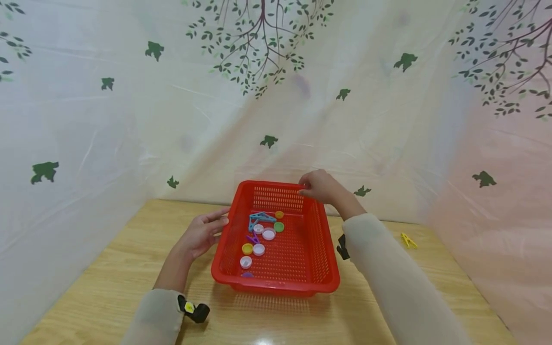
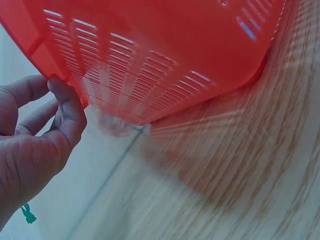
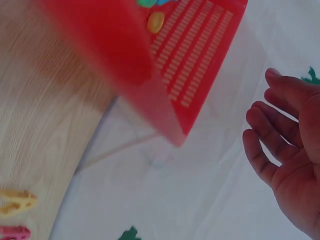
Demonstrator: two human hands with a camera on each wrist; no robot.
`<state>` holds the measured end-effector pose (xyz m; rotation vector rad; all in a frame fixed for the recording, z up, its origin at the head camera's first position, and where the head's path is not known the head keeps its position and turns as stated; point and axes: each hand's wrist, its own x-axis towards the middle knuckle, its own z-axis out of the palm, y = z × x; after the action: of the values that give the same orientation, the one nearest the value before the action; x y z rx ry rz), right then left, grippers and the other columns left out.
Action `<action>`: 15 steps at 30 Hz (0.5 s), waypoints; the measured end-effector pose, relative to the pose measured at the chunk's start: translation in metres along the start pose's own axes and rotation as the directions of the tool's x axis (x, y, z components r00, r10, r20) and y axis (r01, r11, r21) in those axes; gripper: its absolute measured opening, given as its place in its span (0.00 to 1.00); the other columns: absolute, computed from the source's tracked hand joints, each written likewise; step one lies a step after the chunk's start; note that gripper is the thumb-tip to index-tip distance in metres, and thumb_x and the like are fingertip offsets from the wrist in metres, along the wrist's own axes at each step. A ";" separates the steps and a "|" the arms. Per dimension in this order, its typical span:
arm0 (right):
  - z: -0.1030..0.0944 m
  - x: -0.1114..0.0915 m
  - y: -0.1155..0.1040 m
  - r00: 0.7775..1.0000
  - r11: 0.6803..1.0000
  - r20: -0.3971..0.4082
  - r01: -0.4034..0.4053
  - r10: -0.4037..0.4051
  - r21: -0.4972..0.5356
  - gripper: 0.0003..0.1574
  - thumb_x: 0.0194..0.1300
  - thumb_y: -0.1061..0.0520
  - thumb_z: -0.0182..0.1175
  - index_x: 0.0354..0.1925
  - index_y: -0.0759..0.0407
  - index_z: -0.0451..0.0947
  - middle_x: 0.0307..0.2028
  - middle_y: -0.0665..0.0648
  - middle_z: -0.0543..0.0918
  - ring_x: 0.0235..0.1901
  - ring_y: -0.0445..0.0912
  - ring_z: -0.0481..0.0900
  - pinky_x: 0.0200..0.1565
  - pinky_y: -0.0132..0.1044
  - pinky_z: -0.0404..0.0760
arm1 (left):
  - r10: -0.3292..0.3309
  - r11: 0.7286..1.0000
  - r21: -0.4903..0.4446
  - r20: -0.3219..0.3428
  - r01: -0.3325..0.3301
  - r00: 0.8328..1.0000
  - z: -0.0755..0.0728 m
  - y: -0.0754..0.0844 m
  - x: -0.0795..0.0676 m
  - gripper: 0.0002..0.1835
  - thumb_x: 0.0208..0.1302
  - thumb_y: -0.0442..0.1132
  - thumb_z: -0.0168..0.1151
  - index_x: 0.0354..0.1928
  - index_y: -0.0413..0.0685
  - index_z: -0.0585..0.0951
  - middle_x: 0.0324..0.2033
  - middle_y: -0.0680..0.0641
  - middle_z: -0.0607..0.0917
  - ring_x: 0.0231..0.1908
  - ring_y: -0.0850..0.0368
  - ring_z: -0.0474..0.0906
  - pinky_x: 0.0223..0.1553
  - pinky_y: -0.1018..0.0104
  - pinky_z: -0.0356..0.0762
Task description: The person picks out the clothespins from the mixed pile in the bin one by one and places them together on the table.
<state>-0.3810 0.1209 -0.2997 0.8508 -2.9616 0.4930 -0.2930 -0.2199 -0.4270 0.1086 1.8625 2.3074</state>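
Observation:
A red plastic basket (image 1: 276,286) with slotted walls is at the middle of the wooden table, seen from above in the head view. Inside lie several bottle caps, white, yellow and green (image 1: 279,227), with blue clothespins (image 1: 263,218) and a purple clothespin (image 1: 253,238). My left hand (image 1: 203,235) pinches the basket's left rim between thumb and fingers, as the left wrist view (image 2: 45,120) shows. My right hand (image 1: 321,186) is by the far right corner. In the right wrist view that hand (image 3: 287,150) has loosely bent fingers, a gap separating it from the basket (image 3: 120,60).
A yellow clothespin (image 1: 408,240) lies on the table's right side. Beside a yellow clothespin (image 3: 17,201) in the right wrist view is a pink one (image 3: 14,232). Behind the table (image 1: 129,254) hangs a pale curtain (image 1: 207,120) with leaf prints.

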 end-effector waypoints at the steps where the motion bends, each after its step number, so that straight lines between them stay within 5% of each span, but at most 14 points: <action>1: 0.003 0.002 -0.004 1.000 1.000 0.002 -0.004 0.004 0.013 0.19 0.71 0.56 0.66 0.55 0.64 0.84 0.44 0.59 0.87 0.41 0.51 0.82 0.50 0.46 0.85 | 0.001 1.000 0.000 0.000 -0.001 1.000 0.000 0.000 0.000 0.25 0.76 0.38 0.59 0.73 0.48 0.72 0.64 0.39 0.79 0.56 0.48 0.82 0.54 0.53 0.83; 15: 0.047 0.029 -0.034 0.999 0.997 0.040 -0.035 0.032 0.068 0.24 0.68 0.52 0.70 0.58 0.60 0.82 0.51 0.57 0.86 0.47 0.50 0.81 0.54 0.45 0.84 | 0.009 1.000 0.011 0.004 -0.009 1.000 0.000 -0.001 -0.001 0.26 0.76 0.39 0.60 0.73 0.48 0.72 0.66 0.40 0.78 0.58 0.46 0.81 0.55 0.52 0.83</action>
<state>-0.3850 0.0638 -0.3315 0.8271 -3.0148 0.5892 -0.2919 -0.2197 -0.4279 0.1226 1.8770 2.3012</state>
